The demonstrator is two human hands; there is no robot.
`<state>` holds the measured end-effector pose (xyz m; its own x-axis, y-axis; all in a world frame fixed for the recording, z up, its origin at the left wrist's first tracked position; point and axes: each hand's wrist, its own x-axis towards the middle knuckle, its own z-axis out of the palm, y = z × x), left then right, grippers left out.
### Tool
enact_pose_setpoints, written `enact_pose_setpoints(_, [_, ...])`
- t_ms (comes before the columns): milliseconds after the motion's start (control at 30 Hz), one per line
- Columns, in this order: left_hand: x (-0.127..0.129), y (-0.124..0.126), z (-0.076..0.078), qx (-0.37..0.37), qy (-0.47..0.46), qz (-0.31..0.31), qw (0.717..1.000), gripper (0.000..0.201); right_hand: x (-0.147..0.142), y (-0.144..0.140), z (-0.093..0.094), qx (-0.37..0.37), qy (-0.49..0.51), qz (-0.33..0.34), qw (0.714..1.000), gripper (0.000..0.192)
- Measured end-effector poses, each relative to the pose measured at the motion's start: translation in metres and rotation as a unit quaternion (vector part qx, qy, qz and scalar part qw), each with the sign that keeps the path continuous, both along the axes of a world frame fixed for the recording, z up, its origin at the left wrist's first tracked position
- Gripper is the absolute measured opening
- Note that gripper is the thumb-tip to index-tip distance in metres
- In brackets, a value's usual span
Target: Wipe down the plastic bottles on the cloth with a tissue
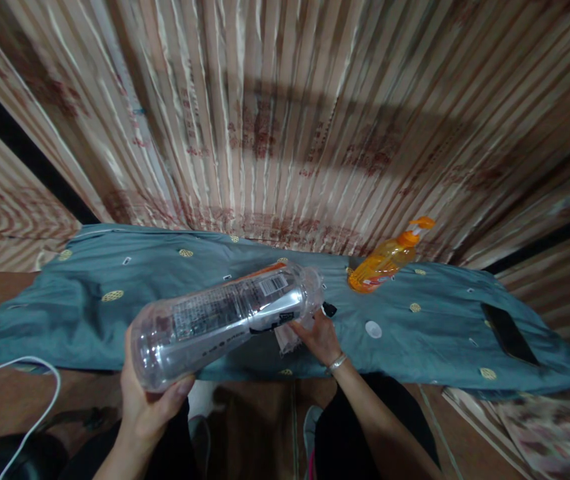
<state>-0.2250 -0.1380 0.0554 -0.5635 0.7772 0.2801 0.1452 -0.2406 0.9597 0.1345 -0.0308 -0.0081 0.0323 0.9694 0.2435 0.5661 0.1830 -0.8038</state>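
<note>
A large clear plastic bottle [225,320] with a printed label and barcode lies tilted across the middle of the head view, its neck end up and to the right. My left hand [147,400] is wrapped around its base. At the neck end, my right hand [321,339] closes on the bottle from below, its fingers partly hidden behind it. A crumpled pale piece [289,339] shows under the bottle beside my right fingers; its kind is unclear. Just above that hand is a small black thing [329,309] that I cannot make out.
On the teal patterned cloth [155,273] stands an orange pump bottle [382,265]. A small white round cap [373,329] lies nearer, and a dark phone [509,333] lies at the right. Striped curtains [285,120] hang behind. A white cable [57,383] loops at lower left.
</note>
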Motion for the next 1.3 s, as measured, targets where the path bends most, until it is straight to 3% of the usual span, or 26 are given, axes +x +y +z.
enact_pose_setpoints(167, [-0.005,0.002,-0.005,-0.001,-0.003,-0.005,1.0,0.1,0.001,0.001,0.0,-0.016,0.017,0.004,1.0,0.054])
enact_pose_setpoints(367, [0.0,-0.002,0.004,-0.013,-0.013,-0.026,0.999,0.1,-0.001,0.0,0.004,-0.019,0.024,0.005,1.0,0.053])
enact_pose_setpoints(667, [-0.002,0.003,0.002,0.001,-0.024,-0.001,1.0,0.101,-0.002,0.0,0.009,-0.033,0.059,0.012,0.998,0.061])
enact_pose_setpoints(833, [-0.001,-0.001,0.004,-0.011,-0.015,-0.033,0.999,0.104,-0.001,0.002,0.005,-0.034,0.068,-0.001,0.997,0.062])
enact_pose_setpoints(1000, [0.002,0.0,0.0,0.013,0.0,0.004,1.0,0.098,-0.001,0.002,-0.002,-0.032,0.061,-0.007,0.998,0.057])
enact_pose_setpoints(1300, [-0.001,0.002,-0.001,0.017,0.03,0.001,0.999,0.099,-0.001,0.003,-0.001,-0.02,0.053,0.007,0.998,0.057])
